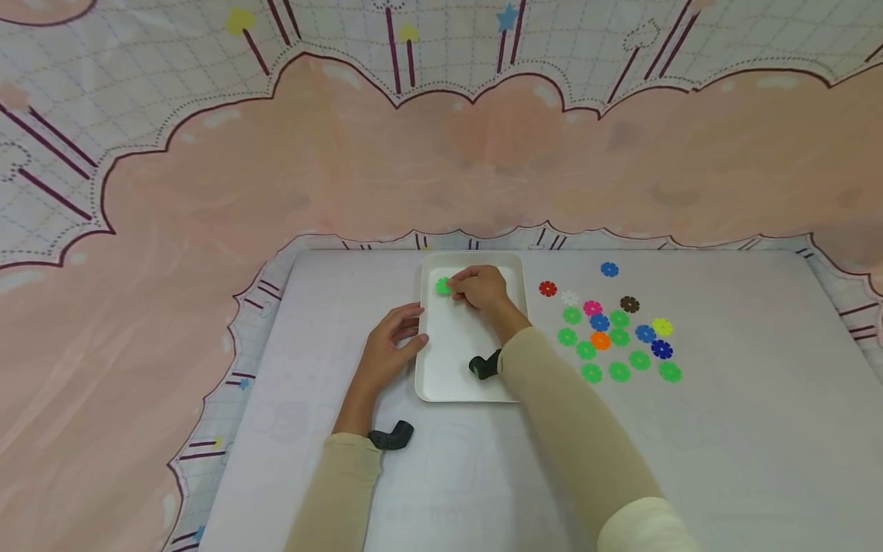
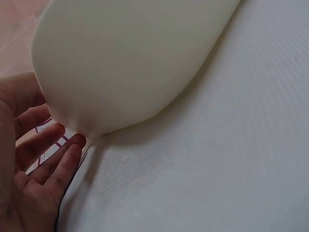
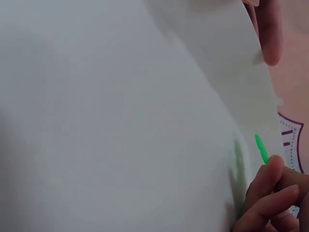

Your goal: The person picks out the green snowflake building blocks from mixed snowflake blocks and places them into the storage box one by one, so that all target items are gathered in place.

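My right hand (image 1: 479, 287) pinches a green notched plastic disc (image 1: 443, 286) between thumb and fingers, over the far left part of a white rectangular tray (image 1: 458, 383). Seen from the right wrist, the disc (image 3: 261, 148) stands edge-on close to the tray's wall, and a green tint shows on the tray floor beside it. My left hand (image 1: 389, 345) is at the tray's left side, its fingers loosely spread. In the left wrist view, fingertips (image 2: 77, 140) touch the outer side of the tray (image 2: 116, 63).
Right of the tray lie several loose notched discs, many green (image 1: 619, 372), with others such as orange (image 1: 601, 340), red (image 1: 548, 289) and yellow (image 1: 662, 327). The white tabletop (image 1: 759, 445) meets a pink patterned cloth (image 1: 414, 184). A black wrist device (image 1: 392, 435) sits by the left sleeve.
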A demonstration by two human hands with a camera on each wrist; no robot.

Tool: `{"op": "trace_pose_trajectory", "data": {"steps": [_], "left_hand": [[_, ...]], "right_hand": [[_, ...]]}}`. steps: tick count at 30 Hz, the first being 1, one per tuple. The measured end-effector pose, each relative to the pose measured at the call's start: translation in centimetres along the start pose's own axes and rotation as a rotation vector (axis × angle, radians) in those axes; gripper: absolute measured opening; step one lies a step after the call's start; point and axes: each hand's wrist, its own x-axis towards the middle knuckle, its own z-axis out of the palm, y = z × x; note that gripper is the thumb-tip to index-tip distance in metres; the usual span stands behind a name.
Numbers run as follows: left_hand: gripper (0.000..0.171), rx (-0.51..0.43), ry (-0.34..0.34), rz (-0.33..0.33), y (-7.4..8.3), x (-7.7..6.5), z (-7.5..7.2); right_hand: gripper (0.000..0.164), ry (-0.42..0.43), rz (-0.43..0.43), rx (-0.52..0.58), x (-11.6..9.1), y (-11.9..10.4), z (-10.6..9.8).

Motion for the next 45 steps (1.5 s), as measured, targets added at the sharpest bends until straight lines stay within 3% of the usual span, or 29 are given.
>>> {"op": "trace_pose_trajectory", "data": {"steps": [8, 17, 45], "left_hand": [[0.048, 0.012, 0.005, 0.004, 0.0, 0.0, 0.0], [0.049, 0.015, 0.010, -0.006, -0.1, 0.1, 0.3], [0.048, -0.001, 0.007, -0.008, -0.2, 0.2, 0.2]], "right_hand": [[0.011, 0.030, 0.031, 0.087, 0.3, 0.6, -0.2], [0.012, 0.101, 0.000, -0.071, 0.4, 0.6, 0.6], [0.016, 0.138, 0.033, -0.120, 0.6, 0.3, 1.0]]}}
